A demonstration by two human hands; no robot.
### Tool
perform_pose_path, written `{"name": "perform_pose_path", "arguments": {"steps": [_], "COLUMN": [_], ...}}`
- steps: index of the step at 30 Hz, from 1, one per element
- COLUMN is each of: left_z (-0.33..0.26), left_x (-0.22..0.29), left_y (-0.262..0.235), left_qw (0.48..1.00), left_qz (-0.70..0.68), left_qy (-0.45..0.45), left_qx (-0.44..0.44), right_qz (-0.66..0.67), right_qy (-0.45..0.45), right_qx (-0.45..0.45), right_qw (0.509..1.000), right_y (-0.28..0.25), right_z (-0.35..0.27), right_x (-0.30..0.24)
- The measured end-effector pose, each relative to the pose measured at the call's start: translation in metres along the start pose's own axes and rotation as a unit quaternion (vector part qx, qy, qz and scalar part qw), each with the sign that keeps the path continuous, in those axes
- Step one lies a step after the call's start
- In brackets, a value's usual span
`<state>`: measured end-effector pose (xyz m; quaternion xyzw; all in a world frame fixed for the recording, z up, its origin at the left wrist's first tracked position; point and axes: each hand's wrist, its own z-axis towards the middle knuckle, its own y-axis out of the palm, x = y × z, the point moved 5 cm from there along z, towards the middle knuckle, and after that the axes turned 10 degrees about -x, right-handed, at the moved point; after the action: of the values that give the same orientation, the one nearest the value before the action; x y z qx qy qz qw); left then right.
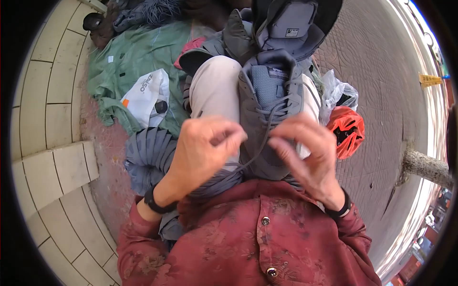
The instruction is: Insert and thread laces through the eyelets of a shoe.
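A grey lace-up shoe (269, 102) rests on my lap, toe toward my body, tongue pointing away. My left hand (202, 150) pinches a grey lace between thumb and fingers at the shoe's left side. At the shoe's right side my right hand (307, 152) curls over it, fingers bent around the other end of the lace (265, 136). A second grey shoe (288, 24) lies farther away, sole side partly up. Both wrists wear black bands, and my sleeves are dark red with a floral print.
A green cloth (136, 57) with a white plastic bag (148, 95) lies at left on the ground. A red helmet (347, 131) and a clear bag sit at right. Tiled wall (47, 109) at left, paved ground and a tree trunk (424, 167) at right.
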<state>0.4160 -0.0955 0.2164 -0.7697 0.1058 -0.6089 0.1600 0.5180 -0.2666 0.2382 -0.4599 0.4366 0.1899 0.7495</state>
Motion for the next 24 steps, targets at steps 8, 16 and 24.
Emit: {"name": "perform_pose_path", "arguments": {"steps": [8,16,24], "left_z": [0.034,0.041,0.039], "left_x": [-0.032,-0.034,-0.004], "left_y": [0.003,0.002,0.008], "left_qw": [0.989,0.988,0.958], "left_qz": [-0.130,-0.124,0.218], "left_qy": [-0.034,-0.069,0.085], "left_qx": [0.063,0.068,0.165], "right_qz": [-0.140,-0.104,-0.093], "right_qy": [-0.061,-0.054,-0.039], "right_qx": [0.030,-0.036,-0.077], "right_qw": [0.988,0.992,0.992], "right_y": [-0.005,0.003,0.006], "right_z": [0.058,0.069,0.079], "right_x": [0.031,0.039,0.041]}}
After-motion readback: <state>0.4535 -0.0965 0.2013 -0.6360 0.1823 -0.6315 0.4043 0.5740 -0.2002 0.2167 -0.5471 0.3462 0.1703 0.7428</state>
